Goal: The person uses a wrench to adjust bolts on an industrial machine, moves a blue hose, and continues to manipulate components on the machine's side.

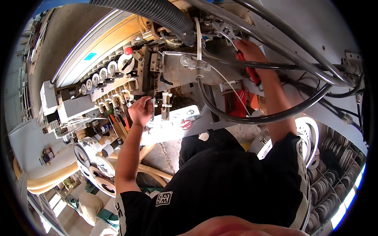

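Observation:
My right hand (252, 52) is wrapped round a wrench (252, 71) with a red and black handle. The wrench's silver head (226, 30) reaches up among metal fittings at the far side of the machine. My left hand (140, 111) is at the machine's near edge, its fingers curled in beside a thin upright metal rod (153, 106). Whatever those fingers grip, if anything, is hidden. Just beyond that hand stands a dark metal block (146, 74), with a small black lever handle (165, 80) to its right.
Thick black hoses (232, 117) loop around my right forearm. A ribbed grey duct (157, 17) crosses the top. A red-knobbed lever (128, 51) and a row of rollers (96, 78) lie left. Racks of coiled strip rolls (330, 177) stand at right. A lit control panel (173, 125) sits near my body.

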### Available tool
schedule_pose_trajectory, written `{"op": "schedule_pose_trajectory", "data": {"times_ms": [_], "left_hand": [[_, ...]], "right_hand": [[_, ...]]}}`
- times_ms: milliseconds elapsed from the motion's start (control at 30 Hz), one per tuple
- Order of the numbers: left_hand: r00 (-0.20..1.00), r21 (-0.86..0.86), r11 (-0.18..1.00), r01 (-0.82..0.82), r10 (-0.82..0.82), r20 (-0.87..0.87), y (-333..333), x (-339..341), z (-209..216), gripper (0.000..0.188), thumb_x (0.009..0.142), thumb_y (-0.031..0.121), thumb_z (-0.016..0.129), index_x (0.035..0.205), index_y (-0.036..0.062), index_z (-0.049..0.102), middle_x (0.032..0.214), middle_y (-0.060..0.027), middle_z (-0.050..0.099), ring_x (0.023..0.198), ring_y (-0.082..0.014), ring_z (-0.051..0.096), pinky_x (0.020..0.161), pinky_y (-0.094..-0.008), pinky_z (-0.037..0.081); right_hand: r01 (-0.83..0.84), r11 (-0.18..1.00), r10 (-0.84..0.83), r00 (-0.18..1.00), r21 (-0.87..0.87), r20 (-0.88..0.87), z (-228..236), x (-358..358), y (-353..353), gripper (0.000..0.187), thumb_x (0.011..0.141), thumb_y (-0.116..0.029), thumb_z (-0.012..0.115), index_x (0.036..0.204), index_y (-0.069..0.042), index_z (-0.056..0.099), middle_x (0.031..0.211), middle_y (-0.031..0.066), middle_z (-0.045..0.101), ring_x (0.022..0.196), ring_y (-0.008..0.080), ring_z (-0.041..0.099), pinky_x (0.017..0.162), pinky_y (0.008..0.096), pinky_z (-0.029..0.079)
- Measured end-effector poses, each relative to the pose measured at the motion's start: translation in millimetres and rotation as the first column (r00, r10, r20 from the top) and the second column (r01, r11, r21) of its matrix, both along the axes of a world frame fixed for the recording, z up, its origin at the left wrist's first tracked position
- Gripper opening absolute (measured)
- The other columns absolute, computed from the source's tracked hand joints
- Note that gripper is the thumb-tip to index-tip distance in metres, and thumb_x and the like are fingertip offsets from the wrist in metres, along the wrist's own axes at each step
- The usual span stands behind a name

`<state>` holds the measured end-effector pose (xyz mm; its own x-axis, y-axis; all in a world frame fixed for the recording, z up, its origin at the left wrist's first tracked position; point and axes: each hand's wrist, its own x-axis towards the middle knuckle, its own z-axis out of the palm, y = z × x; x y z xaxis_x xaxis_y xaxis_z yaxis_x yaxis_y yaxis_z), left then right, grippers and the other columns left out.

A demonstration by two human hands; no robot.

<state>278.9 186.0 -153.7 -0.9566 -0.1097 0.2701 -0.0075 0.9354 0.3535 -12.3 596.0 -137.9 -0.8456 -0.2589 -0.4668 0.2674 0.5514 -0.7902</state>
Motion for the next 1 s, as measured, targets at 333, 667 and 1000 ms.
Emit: {"op": "schedule_pose_trajectory", "data": {"times_ms": [333,667,1000], "left_hand": [[0.999,0.043,0.999,-0.026,0.024,0.049,1.4,0.3,-2.2,0.009,0.085,0.013,0.069,0.093,0.0166,0.072,0.078,-0.0047,0.073,0.066,-0.0258,0.070,0.058,-0.0351,0.055],[0.999,0.035,0.999,0.017,-0.016,-0.038,-0.4,-2.5,-1.0,0.010,0.083,0.011,0.070,0.092,0.0156,0.072,0.080,-0.0051,0.073,0.066,-0.0264,0.069,0.058,-0.0359,0.054],[1.000,0.031,0.999,0.016,-0.016,-0.013,-0.4,-0.4,-1.1,0.010,0.084,0.012,0.070,0.093,0.0172,0.071,0.081,-0.0045,0.073,0.068,-0.0266,0.070,0.060,-0.0359,0.055]], "right_hand": [[-0.229,0.941,0.257,0.962,0.249,-0.088,84.9,-37.4,-31.8,0.058,0.093,-0.065,0.065,0.080,-0.008,0.065,0.062,0.0003,0.057,0.053,0.0095,0.054,0.051,0.0274,0.043],[0.415,0.583,-0.233,0.909,-0.698,0.346,-16.5,74.0,-136.1,0.025,0.108,-0.026,0.053,0.113,-0.003,0.059,0.099,0.0108,0.068,0.071,0.0187,0.067,0.063,0.0316,0.057],[0.210,0.901,-0.119,0.961,-0.379,0.250,22.6,57.1,-29.3,0.033,0.105,-0.035,0.060,0.117,-0.004,0.060,0.092,0.0068,0.069,0.073,0.0146,0.068,0.061,0.0298,0.056]]}}
